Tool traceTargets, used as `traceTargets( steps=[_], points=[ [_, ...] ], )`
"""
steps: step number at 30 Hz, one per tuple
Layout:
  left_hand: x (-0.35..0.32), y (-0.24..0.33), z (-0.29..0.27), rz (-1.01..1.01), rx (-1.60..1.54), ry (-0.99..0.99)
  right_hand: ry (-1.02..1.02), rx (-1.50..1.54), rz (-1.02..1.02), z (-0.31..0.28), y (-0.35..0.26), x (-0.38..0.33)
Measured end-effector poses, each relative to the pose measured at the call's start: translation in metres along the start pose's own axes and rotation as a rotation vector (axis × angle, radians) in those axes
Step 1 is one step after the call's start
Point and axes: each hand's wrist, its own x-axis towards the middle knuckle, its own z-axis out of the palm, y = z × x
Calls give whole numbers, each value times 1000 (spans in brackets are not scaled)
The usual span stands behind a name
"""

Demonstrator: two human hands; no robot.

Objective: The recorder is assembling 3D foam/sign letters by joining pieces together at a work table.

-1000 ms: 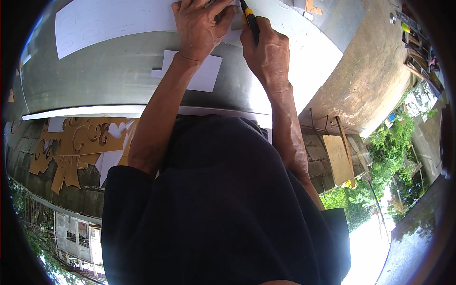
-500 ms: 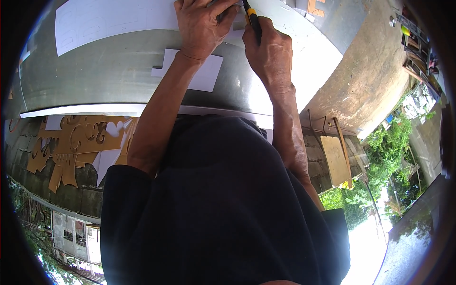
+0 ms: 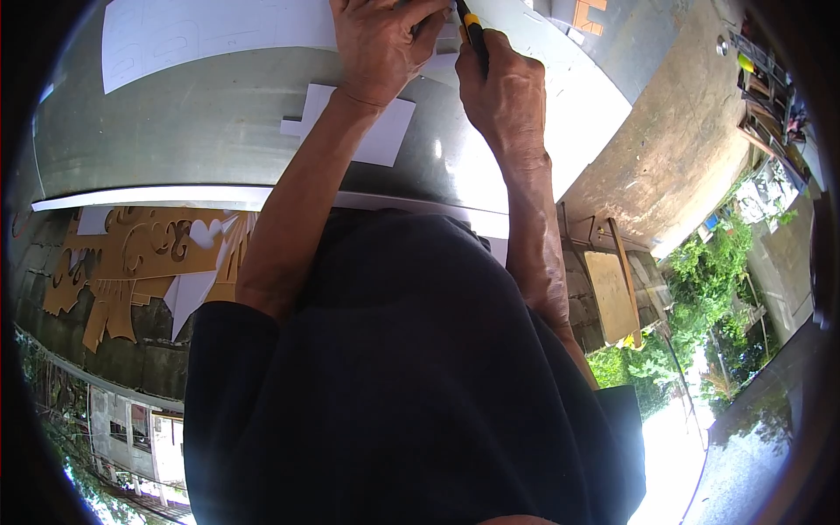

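Note:
At the top edge, my left hand point(image 3: 381, 48) rests on a white sheet point(image 3: 201, 39) with faint pencil outlines. Its fingers reach forward and toward the blade side; some fingertips are cut off by the picture's edge. My right hand point(image 3: 507, 92) is closed around a black and yellow utility knife point(image 3: 473, 33), whose front end points up beside my left fingertips. The tip itself is hard to make out. Under my left wrist a loose white cut piece point(image 3: 385, 131) lies on the grey metal tabletop point(image 3: 201, 122).
A white strip point(image 3: 157, 199) runs along the table's near edge. Brown cut-out boards with scroll shapes point(image 3: 157, 249) lie below it at the left. An orange-brown cut piece point(image 3: 589, 16) sits at the far right. A worn tan surface point(image 3: 674, 131) adjoins the table there.
Both hands have shifted slightly to the right, and my right hand with the knife has come a little nearer. The whole view has also moved slightly. My grip on the knife is unchanged.

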Motion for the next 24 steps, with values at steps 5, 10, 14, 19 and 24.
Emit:
traceTargets(
  steps=[5, 10, 14, 19, 24],
  points=[
    [1, 1, -2, -6, -10, -3, 23, -19, -22, 1, -1, 0],
    [-1, -3, 2, -8, -15, 14, 21, -13, -2, 0, -5, -2],
    [-1, -1, -1, -25, -7, -20, 30, -47, -19, 0, -4, -5],
    [0, -2, 0, -15, -7, -17, -4, -20, 20, -1, -3, -7],
    [0, -2, 1, -17, -29, -3, -12, -35, 6, -4, -3, -6]
  ],
)
